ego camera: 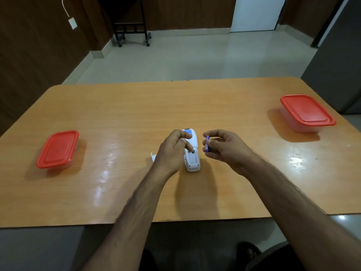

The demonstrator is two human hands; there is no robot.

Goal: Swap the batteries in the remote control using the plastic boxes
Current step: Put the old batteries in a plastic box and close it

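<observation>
A white remote control [192,157] lies face down in the middle of the wooden table [136,114], its battery compartment uncovered. My left hand [173,151] curls over the remote's left side, fingers on its upper back and at the compartment's top edge. My right hand [224,147] hovers just right of the remote and pinches a small blue battery [207,143] upright between thumb and fingers. A clear plastic box with a red lid [58,149] stands at the left. A second red-lidded box [306,112] stands at the far right. Both lids are on.
A small white piece [153,156], perhaps the battery cover, peeks out from behind my left wrist. Beyond the table's far edge lie a tiled floor, a black wheeled stand [132,22] and a white door.
</observation>
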